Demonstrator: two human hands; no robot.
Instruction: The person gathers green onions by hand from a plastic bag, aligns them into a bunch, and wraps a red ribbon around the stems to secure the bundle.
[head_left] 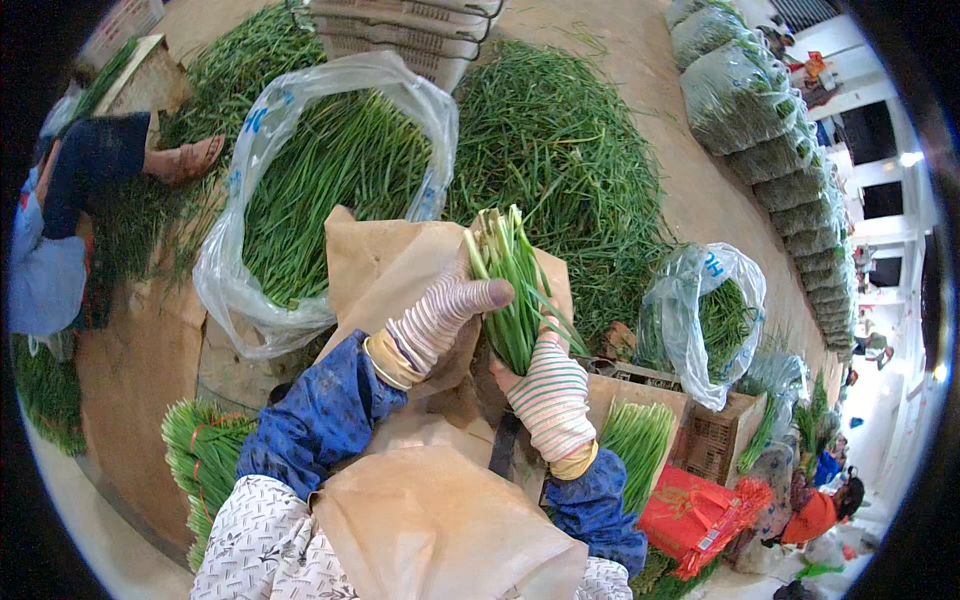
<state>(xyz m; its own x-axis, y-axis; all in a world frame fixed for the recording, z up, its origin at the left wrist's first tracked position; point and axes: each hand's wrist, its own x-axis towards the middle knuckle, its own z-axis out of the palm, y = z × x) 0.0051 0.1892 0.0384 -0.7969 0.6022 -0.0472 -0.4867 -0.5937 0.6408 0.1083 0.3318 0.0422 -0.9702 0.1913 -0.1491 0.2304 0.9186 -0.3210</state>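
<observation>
A small bunch of garlic chives [520, 270] is held up in front of me, its pale stem ends at the top and its green leaves hanging down. My left hand [445, 310], in a striped glove, grips its left side; the thumb lies across the stems and the other fingers are partly hidden. Lower down, my right hand [550, 390], in a similar glove with bare fingertips, is closed around the leafy part. Behind the bunch stands a sheet of brown board [375, 255]. A brown apron [440, 515] covers my lap.
An open clear plastic bag [440, 115] of chives stands ahead left, with a big loose heap [560, 150] beside it. Tied bundles [205, 450] lie left; more chives [635, 440] and a red bag [690, 510] are right. A person's foot [190, 158] shows far left.
</observation>
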